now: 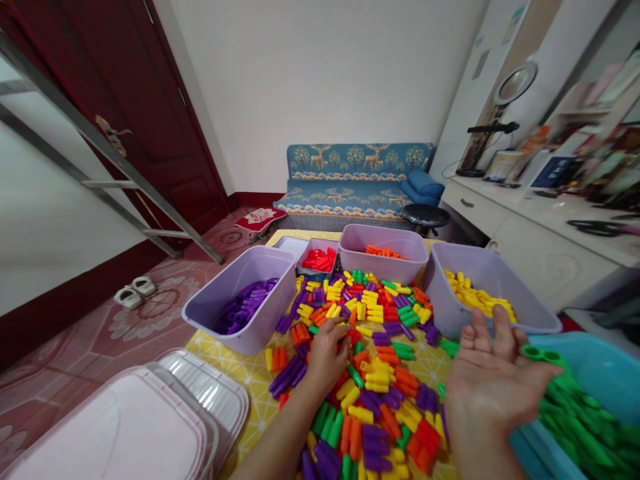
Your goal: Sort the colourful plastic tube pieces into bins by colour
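Note:
Over the middle of a heap of small coloured plastic tubes [377, 377] is my left hand [327, 353], its fingers curled down among the pieces; what they hold, if anything, is hidden. My right hand [493, 380] is palm up with fingers apart, between the lilac bin of yellow tubes [530, 320] and the blue bin of green tubes [600, 347]. Beside its thumb, green tubes [545, 357] lie at the top of the green pile; I cannot tell whether the thumb touches one. The heap mixes purple, yellow, orange, red and green pieces, several side by side in rows.
A lilac bin of purple tubes [290, 267] stands left, a small box of red tubes [300, 270] and a lilac bin of orange tubes [383, 233] at the back. Stacked lids [125, 427] lie front left. Beyond are a sofa [345, 193], stool [425, 215] and ladder [113, 157].

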`<state>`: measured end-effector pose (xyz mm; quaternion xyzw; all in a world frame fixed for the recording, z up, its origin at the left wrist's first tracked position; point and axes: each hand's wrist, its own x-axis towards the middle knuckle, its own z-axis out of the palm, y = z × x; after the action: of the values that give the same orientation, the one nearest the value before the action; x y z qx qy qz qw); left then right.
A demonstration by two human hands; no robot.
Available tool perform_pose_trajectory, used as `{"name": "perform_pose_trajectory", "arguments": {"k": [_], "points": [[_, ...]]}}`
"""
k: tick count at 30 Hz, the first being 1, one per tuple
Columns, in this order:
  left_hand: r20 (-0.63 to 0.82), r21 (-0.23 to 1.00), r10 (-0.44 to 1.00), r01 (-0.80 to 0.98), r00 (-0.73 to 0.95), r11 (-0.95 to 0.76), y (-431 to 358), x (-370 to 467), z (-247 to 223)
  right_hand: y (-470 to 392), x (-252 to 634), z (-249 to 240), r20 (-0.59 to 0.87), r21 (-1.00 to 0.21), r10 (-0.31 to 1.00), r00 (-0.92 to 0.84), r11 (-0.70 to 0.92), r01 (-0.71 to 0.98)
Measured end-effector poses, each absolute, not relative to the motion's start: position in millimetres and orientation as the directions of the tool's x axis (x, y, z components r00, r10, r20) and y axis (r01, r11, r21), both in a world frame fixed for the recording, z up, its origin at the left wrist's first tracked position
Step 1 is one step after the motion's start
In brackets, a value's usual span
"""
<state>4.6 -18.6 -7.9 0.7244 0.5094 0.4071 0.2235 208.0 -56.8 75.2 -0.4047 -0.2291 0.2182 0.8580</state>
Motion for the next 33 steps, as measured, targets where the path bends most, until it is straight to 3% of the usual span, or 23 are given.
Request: {"name": "perform_pose_trajectory", "arguments": {"k": [6,8,10,13,17,23,33], "points": [[0.360,0.740,0.920,0.554,0.153,-0.381,-19.7,4.7,-8.0,-50.4,201.7,58.7,0.171,-0.868,0.662,0.730,0.452,-0.207],[0.355,0.739,0.922,0.557,0.156,-0.379,-19.7,4.7,-8.8,-40.6,198.2,49.2,0.180,-0.934,0.733,0.656,0.336,-0.119],[0.355,0.737,0.922,0.559,0.156,-0.379,-19.4,4.6,-10.1,-27.1,195.4,37.3,0.232,-0.973,0.840,0.490,0.210,0.099],[0.366,0.736,0.918,0.556,0.152,-0.386,-18.4,4.7,-11.6,-5.1,191.0,16.3,0.317,-0.843,0.934,0.168,0.196,0.501],[0.388,0.737,0.911,0.546,0.140,-0.398,-18.0,4.8,-11.2,15.0,184.2,-10.3,0.392,-0.604,0.918,0.059,0.208,0.769],[0.388,0.730,0.911,0.556,0.143,-0.398,-18.1,5.1,-12.5,21.9,184.4,-24.8,0.327,-0.509,0.942,0.073,0.111,0.854],[0.377,0.734,0.915,0.556,0.146,-0.391,-17.4,4.6,-10.8,15.2,184.5,-16.6,0.195,-0.610,0.980,0.045,0.085,0.788]]}}
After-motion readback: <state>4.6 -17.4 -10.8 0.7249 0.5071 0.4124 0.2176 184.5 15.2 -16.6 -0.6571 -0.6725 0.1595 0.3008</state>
